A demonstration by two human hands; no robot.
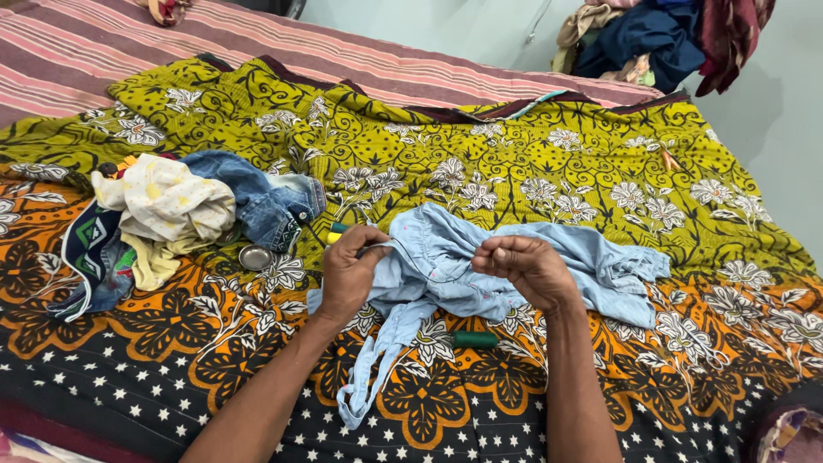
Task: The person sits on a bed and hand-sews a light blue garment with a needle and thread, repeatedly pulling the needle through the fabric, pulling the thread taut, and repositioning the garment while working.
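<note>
Both hands pinch a pale blue garment (pixel 480 266) on a patterned bedspread

The garment lies with its long axis across the bed, left to right, a thin strap trailing toward the near edge; the left hand (pixel 350 276) and right hand (pixel 527 267) each have fingers pressed together on a fold of its cloth. It is light blue, crumpled, with tiny coloured specks. A green spool (pixel 474 339) lies just below it. The bedspread (pixel 214 369) runs from black with stars through orange to yellow-green florals. A small metal dish (pixel 255 257) sits by a clothes pile (pixel 180 214) at left; more clothes (pixel 660 39) hang on the far pale wall
</note>
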